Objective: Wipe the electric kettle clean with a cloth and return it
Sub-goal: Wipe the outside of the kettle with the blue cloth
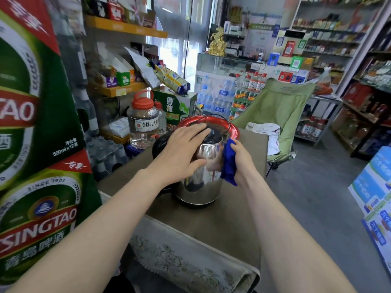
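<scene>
A shiny steel electric kettle [201, 182] with a black lid and handle stands upright on a table covered with a brown cloth [228, 220]. My left hand [182, 153] lies flat over the kettle's lid and upper left side, holding it steady. My right hand [243, 161] grips a blue cloth [229, 163] and presses it against the kettle's right side. The kettle's handle at the left is mostly hidden behind my left arm.
A red round tray [233, 126] sits behind the kettle. A clear jar with a red cap [142, 121] stands at the back left. Stacked green beer cartons [31, 144] wall off the left. A green folding chair [281, 115] stands behind the table; cartons [374, 187] sit at right.
</scene>
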{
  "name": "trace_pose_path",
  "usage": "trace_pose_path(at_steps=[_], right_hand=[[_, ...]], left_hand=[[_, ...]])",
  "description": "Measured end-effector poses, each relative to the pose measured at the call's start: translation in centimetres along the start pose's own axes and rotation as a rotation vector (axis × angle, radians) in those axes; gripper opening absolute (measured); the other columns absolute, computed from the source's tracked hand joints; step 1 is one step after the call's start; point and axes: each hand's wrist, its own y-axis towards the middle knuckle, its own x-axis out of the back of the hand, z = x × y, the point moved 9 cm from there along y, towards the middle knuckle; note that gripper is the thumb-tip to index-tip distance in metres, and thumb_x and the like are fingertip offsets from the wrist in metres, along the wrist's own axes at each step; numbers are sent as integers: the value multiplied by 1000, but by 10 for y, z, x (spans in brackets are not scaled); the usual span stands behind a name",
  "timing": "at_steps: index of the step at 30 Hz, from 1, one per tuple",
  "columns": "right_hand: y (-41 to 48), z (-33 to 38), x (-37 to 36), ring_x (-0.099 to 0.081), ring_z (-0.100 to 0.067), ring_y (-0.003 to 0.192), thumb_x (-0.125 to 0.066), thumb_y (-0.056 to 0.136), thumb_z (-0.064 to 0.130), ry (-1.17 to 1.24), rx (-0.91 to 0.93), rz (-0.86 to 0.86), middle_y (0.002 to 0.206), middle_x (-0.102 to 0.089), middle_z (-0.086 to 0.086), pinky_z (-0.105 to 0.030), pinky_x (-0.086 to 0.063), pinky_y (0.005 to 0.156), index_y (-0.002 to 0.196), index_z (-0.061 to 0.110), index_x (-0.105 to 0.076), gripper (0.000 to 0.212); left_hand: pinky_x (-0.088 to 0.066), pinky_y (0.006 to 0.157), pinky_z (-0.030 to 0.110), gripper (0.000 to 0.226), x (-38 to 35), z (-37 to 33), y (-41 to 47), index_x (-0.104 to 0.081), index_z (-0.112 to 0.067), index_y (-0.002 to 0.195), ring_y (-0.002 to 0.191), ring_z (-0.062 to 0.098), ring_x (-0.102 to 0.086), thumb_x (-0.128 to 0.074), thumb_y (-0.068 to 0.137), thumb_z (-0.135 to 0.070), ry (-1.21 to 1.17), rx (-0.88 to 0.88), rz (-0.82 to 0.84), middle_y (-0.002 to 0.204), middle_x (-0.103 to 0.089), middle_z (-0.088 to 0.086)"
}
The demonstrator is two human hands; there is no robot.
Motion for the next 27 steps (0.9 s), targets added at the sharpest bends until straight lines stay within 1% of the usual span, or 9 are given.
trace_pose_path(at_steps=[3,6,9,11,13,16,19,24,27], right_hand=[[-13,2,6,-64,-25,101,-43,101,17,25,26,60,101,-71,-4,-43,-51,94,94,25,-69,28],[-32,2,8,-60,-28,96,-46,92,21,23,86,111,99,-69,-10,-42,-47,89,89,27,-72,27],[-54,-5,3,-60,-19,88,-47,79,24,1,178,113,97,-69,-6,-35,-45,81,89,30,-71,27],[-64,-6,1,-60,-7,81,-48,87,17,-26,263,96,93,-69,3,-28,-44,75,97,24,-67,23],[-70,-5,-2,-59,-3,79,-45,98,9,-55,314,81,90,-69,12,-25,-44,74,100,25,-65,26],[-72,-2,-2,-61,-8,89,-45,102,13,-90,358,55,96,-70,15,-30,-47,81,106,31,-65,28],[-72,9,-4,-63,-13,92,-47,103,18,-126,405,57,105,-70,5,-30,-48,79,114,30,-64,24],[-92,28,-16,-59,-9,110,-51,99,26,-288,610,93,121,-62,6,-25,-47,93,117,32,-62,21],[-104,29,-23,-51,7,114,-54,101,23,-404,704,62,123,-55,10,-8,-39,94,124,32,-57,25]], left_hand=[[-7,122,40,85,4,9,-2,-28,-26,150,147,10,-15,-58,81,-64,-106,7,31,157,-25,-8],[-1,121,45,84,15,21,-3,-34,-35,147,149,12,-5,-56,74,-72,-120,21,1,157,-26,-11],[-17,119,51,81,23,37,-8,-31,-45,146,145,18,-16,-48,74,-78,27,75,26,154,-27,-6],[-31,112,47,79,23,45,-17,-22,-51,147,136,18,-29,-50,77,-74,17,149,82,147,-31,-6],[-35,109,42,79,18,47,-26,-12,-55,147,132,21,-34,-52,80,-69,-33,237,135,150,-27,-7],[-34,109,45,87,10,36,-28,-5,-52,148,139,25,-32,-53,78,-72,-116,294,188,159,-12,-10],[-31,112,45,97,11,28,-20,-9,-49,149,143,20,-27,-61,72,-72,-204,277,201,161,-10,-13],[-38,106,35,94,8,33,-11,-28,-43,138,127,6,-42,-78,61,-63,-514,296,173,142,-40,-16],[-43,100,36,96,9,33,-1,-32,-39,136,124,11,-46,-67,57,-79,-345,321,114,138,-45,-12]])
